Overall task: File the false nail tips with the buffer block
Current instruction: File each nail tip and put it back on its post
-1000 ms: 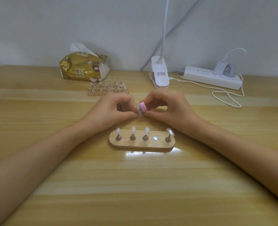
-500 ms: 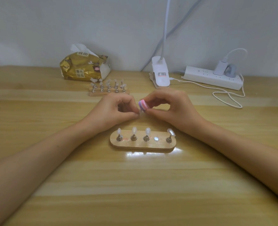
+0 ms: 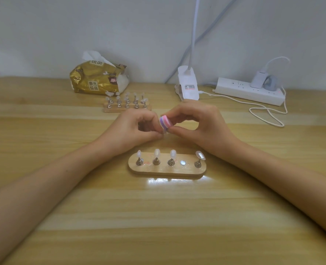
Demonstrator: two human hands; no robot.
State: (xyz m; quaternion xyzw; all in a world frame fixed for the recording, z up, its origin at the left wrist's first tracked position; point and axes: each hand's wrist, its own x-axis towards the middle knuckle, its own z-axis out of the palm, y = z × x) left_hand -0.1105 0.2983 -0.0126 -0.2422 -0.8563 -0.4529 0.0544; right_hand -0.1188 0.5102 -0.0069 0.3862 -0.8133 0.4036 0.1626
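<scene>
The buffer block (image 3: 165, 123), held over the bench (image 3: 158, 217), is tipping slightly since earlier. I'm pinching its light, spongy sides with the right hand (image 3: 200, 125), the left hand (image 3: 133, 129) pinching a thin, slippery-looking nail tip (image 3: 164, 132).

The buffer block (image 3: 165, 122) is striped in pink, pale white and purple layers. The false nail tip (image 3: 164, 132) pinched in the left hand (image 3: 133, 129) looks whitish. The table (image 3: 158, 217) is light wood with long bands of pale yellow and darker tan. The near stand (image 3: 166, 171) is light brown wood with silver metal pegs (image 3: 139, 162), and the nail tips (image 3: 173, 154) on them are milky and half clear. The tissue pack (image 3: 95, 81) is shiny gold, with white tissue on top. The power strip (image 3: 248, 91) and lamp clip (image 3: 188, 86) are white. The wall (image 3: 81, 25) is pale grey.
</scene>
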